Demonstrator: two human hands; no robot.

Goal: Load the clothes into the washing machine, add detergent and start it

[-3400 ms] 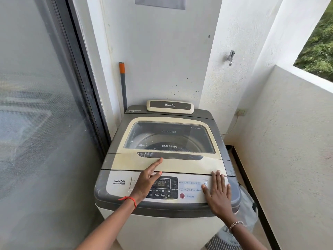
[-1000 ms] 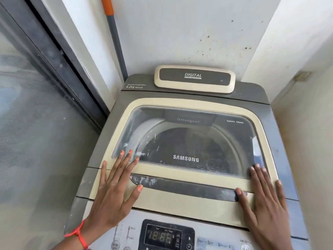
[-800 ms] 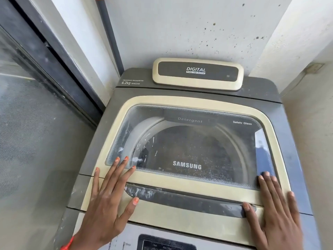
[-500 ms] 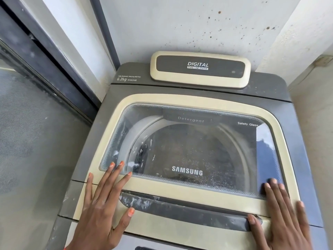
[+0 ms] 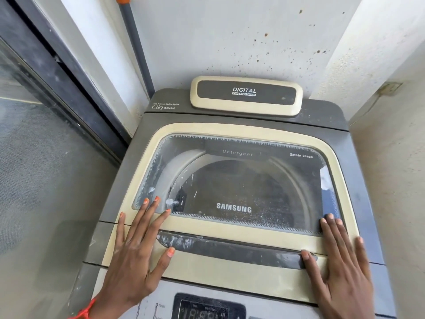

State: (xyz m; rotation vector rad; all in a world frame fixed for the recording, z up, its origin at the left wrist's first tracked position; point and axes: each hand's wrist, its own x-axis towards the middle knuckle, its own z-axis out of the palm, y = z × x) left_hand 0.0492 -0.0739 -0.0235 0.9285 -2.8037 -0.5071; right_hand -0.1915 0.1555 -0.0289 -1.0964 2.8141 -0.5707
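Head view showed one top-loading washing machine (image 5: 322,111) standing in a corner, its rear edge close to the speckled back wall (image 5: 230,38), its left edge just beside a dark door frame (image 5: 69,72), and its right edge near a rough side wall (image 5: 393,180). Only narrow strips of room were visible along either flank. One cream-framed lid (image 5: 241,131) lay shut and flat, and its one glass window (image 5: 241,180) showed a dark drum beneath; the drum's contents could not be made out. Two hands were counted. The left hand (image 5: 135,256) rested flat on the lid's front left corner with its fingers straight and spread, grasping nothing; three fingertips reached onto the glass and the thumb lay at the left end of the handle recess (image 5: 230,248). The right hand (image 5: 342,268) rested flat on the front right corner, likewise released, with its thumb at the recess's right end and its fingertips at the edge of the glass. One red wrist thread (image 5: 86,311) was noted on the left wrist. One lit display (image 5: 207,309) sat at the bottom edge of the view between the two wrists, partly cut off. One rear badge panel (image 5: 246,95) sat behind the lid. One grey pole (image 5: 135,47) with an orange band leaned in the corner behind the machine's left rear. One wall plate (image 5: 389,87) was seen on the side wall.
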